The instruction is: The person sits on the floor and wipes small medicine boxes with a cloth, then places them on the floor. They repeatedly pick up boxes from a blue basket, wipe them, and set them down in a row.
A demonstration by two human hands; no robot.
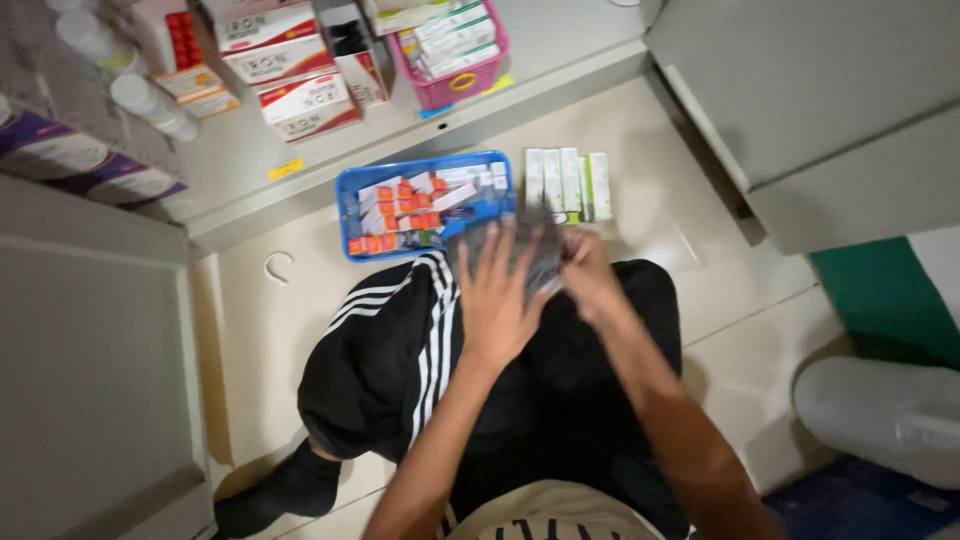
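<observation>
a person sits on a pale floor [700, 340] in black striped trousers [400, 350], and above the lap the left hand [500, 300] and right hand [590, 275] come together on a blurred grey bundle [520, 250]; how tightly either grips it i cannot tell. just beyond the hands sits a blue basket [350, 215] of small orange and white boxes. just right of the basket stands a row of white and green boxes [568, 185], and beyond the basket a shelf [250, 160] holds red and white cartons [290, 70] and a pink basket [455, 85].
</observation>
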